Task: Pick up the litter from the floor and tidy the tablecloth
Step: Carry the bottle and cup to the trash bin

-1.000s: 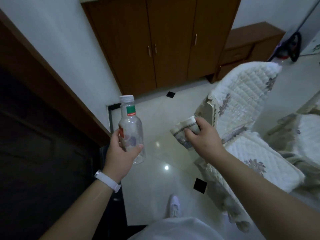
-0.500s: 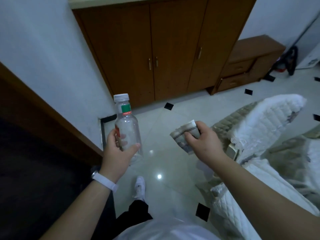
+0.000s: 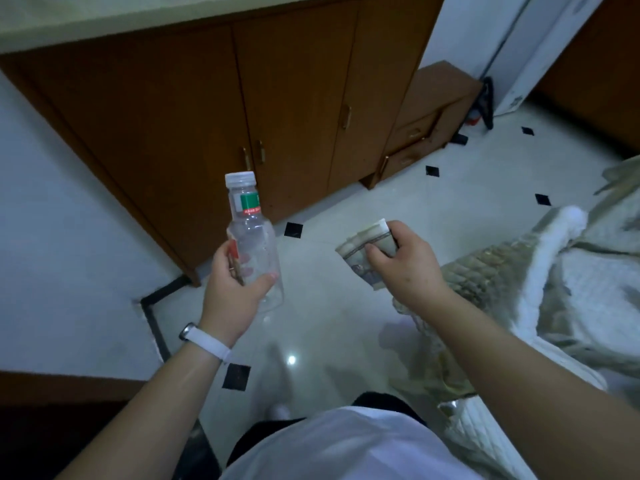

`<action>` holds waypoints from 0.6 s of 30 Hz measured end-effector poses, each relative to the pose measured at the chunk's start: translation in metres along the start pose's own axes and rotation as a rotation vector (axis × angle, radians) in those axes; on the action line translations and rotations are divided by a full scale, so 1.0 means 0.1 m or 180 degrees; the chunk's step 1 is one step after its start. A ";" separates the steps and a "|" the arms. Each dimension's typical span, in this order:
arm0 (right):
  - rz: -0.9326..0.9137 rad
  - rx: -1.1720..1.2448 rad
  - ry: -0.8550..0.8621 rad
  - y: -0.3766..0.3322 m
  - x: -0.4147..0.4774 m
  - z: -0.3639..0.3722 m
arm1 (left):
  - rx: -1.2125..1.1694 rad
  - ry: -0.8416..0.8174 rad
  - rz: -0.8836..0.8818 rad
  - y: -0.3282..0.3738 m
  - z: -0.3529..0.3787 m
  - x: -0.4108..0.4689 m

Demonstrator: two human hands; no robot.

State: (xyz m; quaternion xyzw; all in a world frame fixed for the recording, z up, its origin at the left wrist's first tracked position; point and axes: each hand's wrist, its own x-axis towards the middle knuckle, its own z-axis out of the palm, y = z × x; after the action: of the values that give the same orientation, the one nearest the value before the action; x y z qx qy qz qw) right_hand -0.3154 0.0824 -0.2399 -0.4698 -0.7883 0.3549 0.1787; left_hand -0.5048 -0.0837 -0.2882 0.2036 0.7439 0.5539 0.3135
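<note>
the left arm [image 3: 145, 403] reaches forward, a white band [image 3: 207, 342] on the wrist. the left hand [image 3: 231, 296] is thumb-up, fingers and thumb wrapped round an upright bottle [image 3: 252, 233]. the right arm [image 3: 519, 372] reaches forward too. the right hand [image 3: 414, 268], knuckles up, pinches a crumpled wrapper [image 3: 362, 252].

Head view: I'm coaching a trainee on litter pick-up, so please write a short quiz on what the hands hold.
1. True or false: the left hand grips a clear bottle with its cap on.
2. The right hand holds: A) crumpled printed paper; B) a mug; C) nothing.
3. Fill in: the white band sits on the ___ wrist.
Key: 1 true; 2 A; 3 left.
</note>
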 end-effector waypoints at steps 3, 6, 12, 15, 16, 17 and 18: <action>0.0212 0.0004 0.0202 0.08 0.22 -0.05 | 0.0153 -0.0248 0.0071 0.15 0.16 0.36; 0.0504 0.0184 0.0401 0.26 0.46 -0.11 | 0.0350 -0.0398 0.0102 0.19 0.39 0.76; 0.0789 0.0449 0.0605 0.64 1.21 -0.18 | 0.0517 -0.0609 0.0124 0.44 0.90 1.54; 0.0807 0.0603 0.0560 0.76 1.70 -0.31 | 0.0712 -0.0598 0.0202 0.65 1.18 1.96; 0.0812 0.0638 0.0530 0.80 1.86 -0.38 | 0.0743 -0.0629 0.0200 0.74 1.28 2.09; 0.0820 0.0651 0.0521 0.83 2.02 -0.47 | 0.0747 -0.0674 0.0179 0.83 1.39 2.22; 0.0827 0.0644 0.0533 0.86 2.19 -0.56 | 0.0739 -0.0710 0.0156 0.93 1.51 2.34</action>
State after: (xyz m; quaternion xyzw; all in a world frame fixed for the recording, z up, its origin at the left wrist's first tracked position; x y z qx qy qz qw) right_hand -0.3359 0.3208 -0.2754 -0.5753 -0.6636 0.4121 0.2426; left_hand -0.5727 0.2018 -0.2849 0.3168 0.7584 0.4456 0.3548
